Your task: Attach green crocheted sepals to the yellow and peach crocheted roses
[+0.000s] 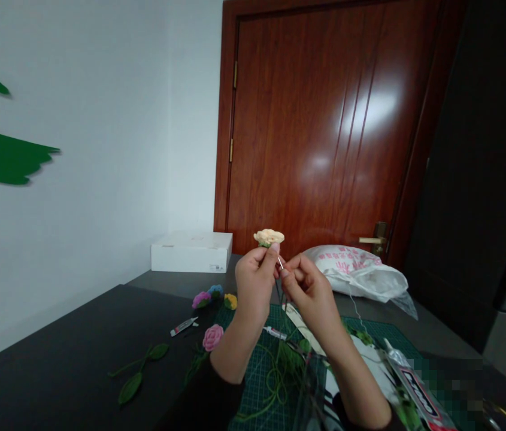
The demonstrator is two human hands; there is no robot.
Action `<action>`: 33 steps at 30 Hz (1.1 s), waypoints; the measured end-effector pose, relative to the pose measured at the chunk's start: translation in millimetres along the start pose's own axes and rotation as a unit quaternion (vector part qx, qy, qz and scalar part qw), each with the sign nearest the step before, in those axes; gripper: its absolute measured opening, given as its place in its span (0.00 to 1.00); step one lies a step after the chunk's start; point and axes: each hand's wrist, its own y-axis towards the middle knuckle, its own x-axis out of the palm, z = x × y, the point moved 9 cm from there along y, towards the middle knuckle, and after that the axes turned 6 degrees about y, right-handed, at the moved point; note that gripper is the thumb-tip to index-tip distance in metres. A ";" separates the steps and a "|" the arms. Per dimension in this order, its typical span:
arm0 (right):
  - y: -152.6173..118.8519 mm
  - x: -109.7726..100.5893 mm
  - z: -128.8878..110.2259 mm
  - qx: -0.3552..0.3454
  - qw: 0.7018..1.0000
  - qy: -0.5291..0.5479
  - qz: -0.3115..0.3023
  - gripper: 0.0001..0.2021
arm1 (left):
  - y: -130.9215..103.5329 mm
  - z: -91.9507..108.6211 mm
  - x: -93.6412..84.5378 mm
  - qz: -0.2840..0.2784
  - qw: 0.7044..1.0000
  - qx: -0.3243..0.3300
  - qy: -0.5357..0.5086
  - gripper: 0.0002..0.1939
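Note:
My left hand (259,269) is closed round the base of a cream crocheted flower (269,237), holding it upright above the table. Green shows just under the petals. My right hand (309,281) pinches a thin, shiny metal tool (280,263), whose tip points up at my left fingers below the flower. Dark thin stems hang down between the two hands. Beneath them a green cutting mat (255,374) carries green yarn (275,374) and a small glue tube (275,333).
Pink (213,338), purple (201,300) and yellow (230,301) crocheted flowers lie left of my hands, near a leafy stem (130,388) and another tube (184,325). A white box (192,252) and a white bag (351,269) stand behind. A large glue tube (418,389) lies right.

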 end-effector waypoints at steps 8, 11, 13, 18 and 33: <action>-1.6 -3.7 -2.2 0.009 0.998 0.041 0.051 0.12 | 1.8 16.8 10.2 -0.118 0.988 -0.051 -0.082 0.10; -3.4 -4.7 -2.7 -0.006 0.999 0.014 0.045 0.11 | -0.2 19.6 6.1 -0.090 0.992 -0.056 -0.070 0.06; -5.2 -6.1 -3.9 -0.025 0.998 -0.029 0.048 0.10 | -1.9 21.2 4.7 -0.067 0.995 -0.044 -0.063 0.04; -7.6 -6.1 -7.4 -0.045 0.993 -0.097 0.045 0.08 | -1.1 24.7 0.5 -0.030 0.999 0.012 -0.018 0.05; -13.0 -20.8 -53.9 -0.116 0.959 -0.249 0.070 0.04 | -13.7 40.0 10.9 -0.149 0.981 -0.057 -0.108 0.14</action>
